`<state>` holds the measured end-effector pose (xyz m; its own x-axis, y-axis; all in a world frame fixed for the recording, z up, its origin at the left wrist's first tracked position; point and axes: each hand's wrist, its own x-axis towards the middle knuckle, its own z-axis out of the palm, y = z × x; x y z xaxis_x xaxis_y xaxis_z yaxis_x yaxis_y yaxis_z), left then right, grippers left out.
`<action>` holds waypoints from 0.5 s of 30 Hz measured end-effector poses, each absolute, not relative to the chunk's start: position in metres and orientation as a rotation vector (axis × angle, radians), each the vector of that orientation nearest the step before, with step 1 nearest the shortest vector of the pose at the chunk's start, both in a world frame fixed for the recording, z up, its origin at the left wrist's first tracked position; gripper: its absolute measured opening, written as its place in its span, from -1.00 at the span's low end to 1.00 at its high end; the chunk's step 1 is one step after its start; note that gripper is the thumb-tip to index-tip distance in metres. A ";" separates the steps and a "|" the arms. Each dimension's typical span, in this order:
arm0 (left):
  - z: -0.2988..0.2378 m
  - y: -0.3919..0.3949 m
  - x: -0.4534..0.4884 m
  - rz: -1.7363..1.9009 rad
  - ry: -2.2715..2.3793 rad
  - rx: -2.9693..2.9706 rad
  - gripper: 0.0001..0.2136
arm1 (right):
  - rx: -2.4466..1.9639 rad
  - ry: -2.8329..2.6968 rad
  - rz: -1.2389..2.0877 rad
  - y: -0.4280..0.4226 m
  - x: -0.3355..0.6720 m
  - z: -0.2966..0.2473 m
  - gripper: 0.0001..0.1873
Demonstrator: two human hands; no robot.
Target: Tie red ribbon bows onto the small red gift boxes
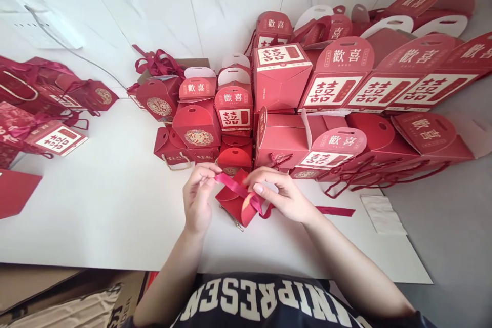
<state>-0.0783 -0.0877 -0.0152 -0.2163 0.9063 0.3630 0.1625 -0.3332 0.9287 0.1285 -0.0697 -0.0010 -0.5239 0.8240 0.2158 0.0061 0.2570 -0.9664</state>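
Observation:
A small red gift box with curved flaps sits on the white table in front of me, a gold cord hanging from its near side. Across its top runs a magenta ribbon. My left hand pinches one end of this ribbon just left of the box. Over the box's right side, my right hand has its fingers closed on the ribbon, near a loop; part of the ribbon is hidden behind the fingers. The ribbon's loose tail lies on the table to the right, past my right wrist.
Red boxes with handles are stacked along the wall and to the right. More red bags and boxes stand at the left. A folded white tissue lies near the right edge of the white table. A cable hangs from the wall.

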 end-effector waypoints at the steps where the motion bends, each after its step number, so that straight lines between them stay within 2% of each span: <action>1: -0.014 -0.089 -0.079 1.562 1.269 1.523 -0.86 | -0.716 -1.787 1.358 -0.070 0.129 0.001 -0.75; 9: 0.005 -0.095 -0.092 1.337 1.122 1.949 -0.82 | -0.585 -1.905 1.400 -0.060 0.121 0.015 -0.75; 13: 0.020 -0.093 -0.100 1.191 1.182 2.084 -0.89 | -0.459 -1.806 1.524 -0.053 0.119 0.018 -0.71; 15: 0.025 -0.094 -0.104 0.970 1.241 2.177 -0.73 | -0.518 -1.707 1.527 -0.052 0.120 0.020 -0.71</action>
<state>-0.1043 -0.0939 0.0248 0.3475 0.8689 0.3525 0.5522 -0.4935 0.6720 0.1195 -0.0524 0.0201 -0.6189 0.7361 0.2740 -0.1906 0.1977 -0.9615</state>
